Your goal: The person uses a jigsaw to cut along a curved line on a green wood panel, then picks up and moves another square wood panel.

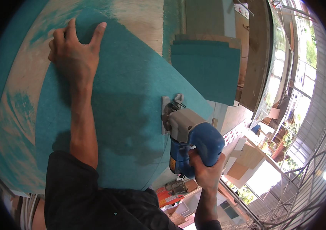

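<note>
My right hand (207,169) is wrapped round the handle of a blue and grey jigsaw (205,138). The jigsaw's flat base plate (165,115) rests against a teal board (124,103), close to its right edge. A thin curved line on the board runs from near the jigsaw down towards my body. My left hand (74,51) lies on the far left part of the board with thumb and fingers apart, the fingers reaching its left edge. The saw blade is hidden from sight.
Beneath the teal board is a pale worktop (21,82) smeared with teal paint. Smaller teal panels (207,71) are stacked beyond its right edge. Further right stand wooden boards (255,61), cardboard sheets (246,157) and a metal lattice frame (285,188).
</note>
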A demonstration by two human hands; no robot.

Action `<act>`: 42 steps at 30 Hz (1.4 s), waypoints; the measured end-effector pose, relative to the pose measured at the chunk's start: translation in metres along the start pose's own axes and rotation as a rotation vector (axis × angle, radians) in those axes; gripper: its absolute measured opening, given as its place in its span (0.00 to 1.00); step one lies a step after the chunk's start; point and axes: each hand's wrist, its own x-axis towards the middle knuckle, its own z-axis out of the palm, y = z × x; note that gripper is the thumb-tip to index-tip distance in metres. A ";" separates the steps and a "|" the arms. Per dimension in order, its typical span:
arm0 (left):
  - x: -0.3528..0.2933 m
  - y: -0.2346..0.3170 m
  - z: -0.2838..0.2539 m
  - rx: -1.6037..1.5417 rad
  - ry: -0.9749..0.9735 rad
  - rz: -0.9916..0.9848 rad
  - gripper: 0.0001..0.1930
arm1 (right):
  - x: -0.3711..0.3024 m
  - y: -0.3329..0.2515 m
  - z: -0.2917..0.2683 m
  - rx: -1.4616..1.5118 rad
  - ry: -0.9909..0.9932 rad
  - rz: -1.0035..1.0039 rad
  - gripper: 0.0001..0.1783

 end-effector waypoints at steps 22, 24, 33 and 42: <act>-0.002 0.006 -0.003 -0.023 -0.070 -0.086 0.40 | 0.013 -0.005 0.000 -0.015 0.000 -0.020 0.06; -0.002 0.006 -0.002 -0.017 -0.057 -0.076 0.40 | 0.014 -0.004 0.000 -0.019 0.013 -0.042 0.06; -0.003 0.003 0.000 -0.002 -0.007 -0.036 0.39 | 0.020 -0.001 -0.001 -0.040 0.037 -0.059 0.05; -0.003 0.004 -0.001 0.011 -0.004 -0.033 0.39 | 0.025 -0.017 -0.001 -0.034 -0.036 -0.051 0.04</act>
